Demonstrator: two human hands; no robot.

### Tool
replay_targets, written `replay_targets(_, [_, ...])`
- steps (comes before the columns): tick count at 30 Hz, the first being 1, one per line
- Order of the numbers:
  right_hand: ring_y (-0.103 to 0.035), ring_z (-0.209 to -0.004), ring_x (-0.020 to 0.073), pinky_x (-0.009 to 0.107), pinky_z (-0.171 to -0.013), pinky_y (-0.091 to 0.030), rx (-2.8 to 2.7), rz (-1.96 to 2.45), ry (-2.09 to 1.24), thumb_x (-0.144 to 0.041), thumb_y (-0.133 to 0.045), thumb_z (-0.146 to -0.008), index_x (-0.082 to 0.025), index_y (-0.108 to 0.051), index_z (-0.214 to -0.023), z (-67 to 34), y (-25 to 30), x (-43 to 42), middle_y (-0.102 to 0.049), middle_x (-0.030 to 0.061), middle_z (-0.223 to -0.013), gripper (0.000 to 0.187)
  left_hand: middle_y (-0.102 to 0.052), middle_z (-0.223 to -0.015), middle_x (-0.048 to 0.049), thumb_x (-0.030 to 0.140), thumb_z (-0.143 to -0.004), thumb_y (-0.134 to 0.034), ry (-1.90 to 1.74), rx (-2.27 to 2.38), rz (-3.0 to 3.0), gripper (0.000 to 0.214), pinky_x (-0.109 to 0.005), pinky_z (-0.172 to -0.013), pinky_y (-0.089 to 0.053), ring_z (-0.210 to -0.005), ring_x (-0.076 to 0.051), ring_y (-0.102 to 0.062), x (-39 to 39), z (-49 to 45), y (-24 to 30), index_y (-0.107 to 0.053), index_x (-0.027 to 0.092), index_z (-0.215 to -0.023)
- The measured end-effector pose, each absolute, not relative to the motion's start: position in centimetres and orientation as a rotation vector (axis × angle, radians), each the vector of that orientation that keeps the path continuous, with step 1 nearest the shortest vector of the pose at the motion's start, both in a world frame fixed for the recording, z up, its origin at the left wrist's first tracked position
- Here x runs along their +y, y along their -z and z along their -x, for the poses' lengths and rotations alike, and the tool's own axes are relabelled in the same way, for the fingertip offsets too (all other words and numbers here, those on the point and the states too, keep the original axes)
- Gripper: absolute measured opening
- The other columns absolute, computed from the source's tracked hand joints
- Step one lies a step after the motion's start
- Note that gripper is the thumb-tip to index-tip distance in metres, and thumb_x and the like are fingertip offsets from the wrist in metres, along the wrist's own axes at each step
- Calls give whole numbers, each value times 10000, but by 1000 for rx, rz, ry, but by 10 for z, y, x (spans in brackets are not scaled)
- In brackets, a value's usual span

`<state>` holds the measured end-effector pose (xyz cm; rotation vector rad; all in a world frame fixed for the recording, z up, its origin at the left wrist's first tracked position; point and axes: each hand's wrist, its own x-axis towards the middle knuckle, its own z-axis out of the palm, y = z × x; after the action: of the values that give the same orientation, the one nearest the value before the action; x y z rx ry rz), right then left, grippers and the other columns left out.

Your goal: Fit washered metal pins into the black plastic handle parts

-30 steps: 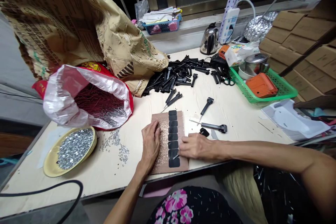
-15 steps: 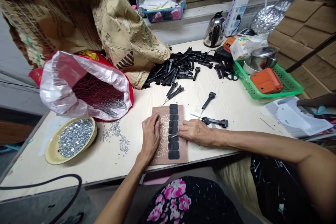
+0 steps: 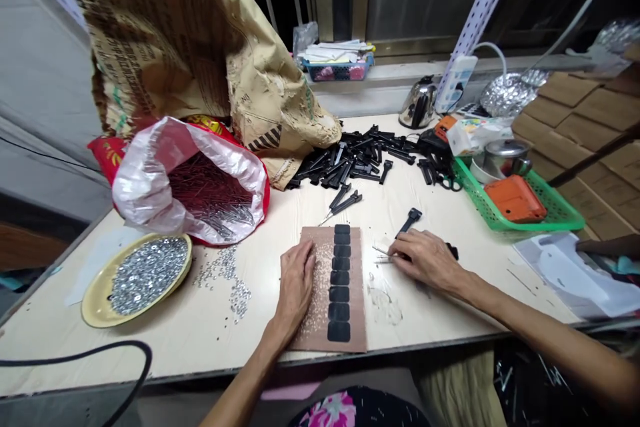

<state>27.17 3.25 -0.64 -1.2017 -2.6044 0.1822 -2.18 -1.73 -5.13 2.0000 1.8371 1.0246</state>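
A brown pitted board [image 3: 360,320] lies at the table's front edge with a column of several black pads [image 3: 340,280] down its middle. My left hand [image 3: 297,280] rests flat on the board's left part, fingers stretched out. To the right of the board, my right hand [image 3: 424,257] lies curled over a black-handled tool with a thin metal pin [image 3: 383,252], and the pin pokes out to the left of the fingers. Another black-handled tool [image 3: 410,220] lies just beyond that hand.
A pile of black-handled tools [image 3: 360,153] lies mid-table beside a torn brown paper sack [image 3: 200,47]. A red-and-white bag of metal pins [image 3: 200,187] and a yellow plate of small metal bits [image 3: 145,277] sit left. A green basket [image 3: 525,193] stands right, a kettle [image 3: 419,103] behind.
My right hand has moved off the board's black pads to the right and now covers a black-handled tool on the table. My left hand stays on the board. The view has tilted up.
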Motion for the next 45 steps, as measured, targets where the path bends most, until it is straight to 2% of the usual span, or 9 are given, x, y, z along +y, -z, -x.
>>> replay_targets(3, [-508, -820, 183, 325, -752, -309, -2603, 1190, -72, -284, -546, -875, -235, -642, -898, -269, -4, 55, -642, 17, -877, 110, -603, -1179, -96, 255, -912, -441, -1069, 1840, -1954, 325, -454, -979, -417, -1111, -229, -491, -18, 18, 50, -563, 186, -1206])
replay_targets(8, [-495, -892, 189, 301, -754, -327, -2681, 924, -6, -276, -424, -950, -206, -632, -933, -205, 9, 113, -634, 50, -940, 220, -611, -1132, -83, 229, -904, -461, -1103, 1850, -1955, 282, -391, -946, -446, -1090, -210, -518, -36, 22, 35, -595, 198, -1151])
replay_targets(16, [-471, -841, 200, 301, -724, -334, -2823, 696, 127, -381, -474, -922, -218, -642, -996, -161, 45, 164, -605, 71, -930, 245, -655, -936, -87, 258, -899, -479, -898, 2391, -1937, 233, -398, -807, -456, -899, -231, -536, -81, 123, 18, -645, 168, -1037])
replay_targets(21, [-488, -807, 177, 270, -668, -347, -2876, 661, 39, -387, -424, -943, -245, -606, -1098, -164, 47, 165, -594, 56, -938, 278, -635, -859, -77, 261, -901, -469, -713, 2310, -2058, 243, -360, -749, -461, -853, -217, -511, -95, 148, 23, -670, 182, -1013])
replay_targets(27, [-497, -840, 185, 262, -640, -370, -2901, 760, 5, -264, -396, -942, -188, -616, -991, -156, 47, 158, -586, 74, -956, 238, -615, -869, -83, 214, -903, -441, -577, 2163, -2221, 273, -329, -704, -451, -841, -214, -482, -94, 148, 28, -666, 238, -1055])
replay_targets(33, [-534, -844, 174, 264, -649, -406, -2757, 880, -88, -202, -418, -891, -211, -616, -1039, -159, 48, 153, -572, 62, -983, 247, -607, -863, -89, 200, -915, -386, -417, 1944, -2303, 311, -333, -692, -424, -831, -216, -478, -81, 156, 26, -672, 272, -1016])
replay_targets(39, [-571, -792, 173, 266, -617, -426, -2576, 1046, -163, -298, -436, -900, -199, -648, -938, -173, 43, 149, -596, 55, -941, 237, -597, -856, -77, 231, -919, -407, -446, 1809, -2340, 271, -313, -697, -403, -805, -198, -491, -75, 159, 24, -660, 267, -1013])
replay_targets(45, [-595, -799, 182, 288, -674, -466, -2389, 1058, -217, -310, -442, -910, -182, -658, -980, -172, 28, 124, -623, 67, -948, 260, -587, -813, -87, 214, -922, -382, -364, 1896, -2324, 273, -326, -687, -400, -800, -211, -479, -75, 149, 27, -653, 201, -891])
